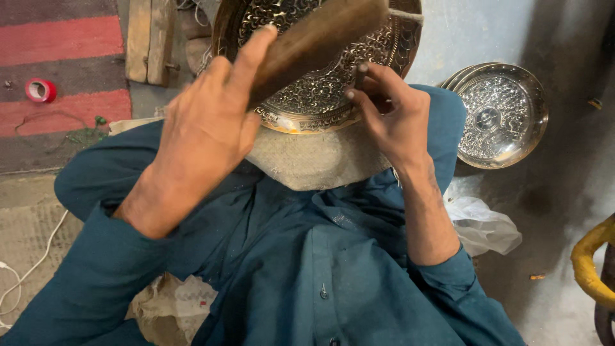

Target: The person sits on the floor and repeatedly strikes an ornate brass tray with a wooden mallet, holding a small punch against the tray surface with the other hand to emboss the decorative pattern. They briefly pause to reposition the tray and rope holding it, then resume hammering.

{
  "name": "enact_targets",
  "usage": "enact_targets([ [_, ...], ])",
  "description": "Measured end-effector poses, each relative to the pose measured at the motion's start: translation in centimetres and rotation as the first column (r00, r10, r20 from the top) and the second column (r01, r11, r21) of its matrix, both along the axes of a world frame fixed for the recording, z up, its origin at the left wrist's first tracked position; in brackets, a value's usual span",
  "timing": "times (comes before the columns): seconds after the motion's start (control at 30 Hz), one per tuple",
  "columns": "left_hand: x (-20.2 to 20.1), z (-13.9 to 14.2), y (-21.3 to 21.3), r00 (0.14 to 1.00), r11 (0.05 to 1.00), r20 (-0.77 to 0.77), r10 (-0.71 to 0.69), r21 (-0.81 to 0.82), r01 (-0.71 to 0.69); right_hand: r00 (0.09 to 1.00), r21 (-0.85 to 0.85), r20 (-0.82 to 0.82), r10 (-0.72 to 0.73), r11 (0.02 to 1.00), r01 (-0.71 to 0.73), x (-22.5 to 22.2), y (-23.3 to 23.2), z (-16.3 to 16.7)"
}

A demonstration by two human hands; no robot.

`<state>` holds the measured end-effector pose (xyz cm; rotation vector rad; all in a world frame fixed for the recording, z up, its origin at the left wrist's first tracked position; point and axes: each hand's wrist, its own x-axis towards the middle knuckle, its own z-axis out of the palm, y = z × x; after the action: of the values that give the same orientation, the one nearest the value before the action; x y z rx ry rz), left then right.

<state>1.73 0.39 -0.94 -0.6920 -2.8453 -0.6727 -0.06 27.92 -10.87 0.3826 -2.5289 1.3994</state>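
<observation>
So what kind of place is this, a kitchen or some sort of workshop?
Probably a metal-engraving workshop on the floor: an ornate brass tray on the lap, a wooden mallet and small punch in hand, finished silver plates stacked nearby.

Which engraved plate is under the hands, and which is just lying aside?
The brass-toned plate on the burlap pad is under both hands. The silver plates lie stacked on the floor to the right, untouched.

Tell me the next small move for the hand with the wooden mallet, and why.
Probably bring the wooden mallet in the left hand down onto the punch. The right hand pinches the punch upright against the engraved metal tray, and the mallet is raised above it.
</observation>
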Motion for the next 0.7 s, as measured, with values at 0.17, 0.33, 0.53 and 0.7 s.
enact_targets([
  [0.17, -0.1, -0.5, 0.0, 0.992, 0.971, -0.127, 0.017, -0.236, -0.047, 1.0, -0.015, -0.022, 0.022, 1.0, -0.022, 0.0, 0.0, 0.1],
  [0.33, -0.1, -0.4, 0.2, 0.98, 0.961, -0.199, 0.012, -0.269, -0.067, 0.999, -0.051, 0.015, 0.037, 0.998, -0.037, 0.1, 0.0, 0.2],
  [0.53, 0.1, -0.6, 0.0, 0.974, 0.945, -0.224, 0.029, -0.312, -0.1, 0.999, -0.027, 0.022, 0.039, 0.999, -0.038, 0.0, 0.0, 0.2],
  [0.7, 0.0, -1.2, -0.2, 0.972, 0.96, -0.235, 0.029, -0.263, -0.092, 0.998, -0.037, -0.004, 0.059, 0.998, -0.059, 0.0, -0.1, 0.3],
])
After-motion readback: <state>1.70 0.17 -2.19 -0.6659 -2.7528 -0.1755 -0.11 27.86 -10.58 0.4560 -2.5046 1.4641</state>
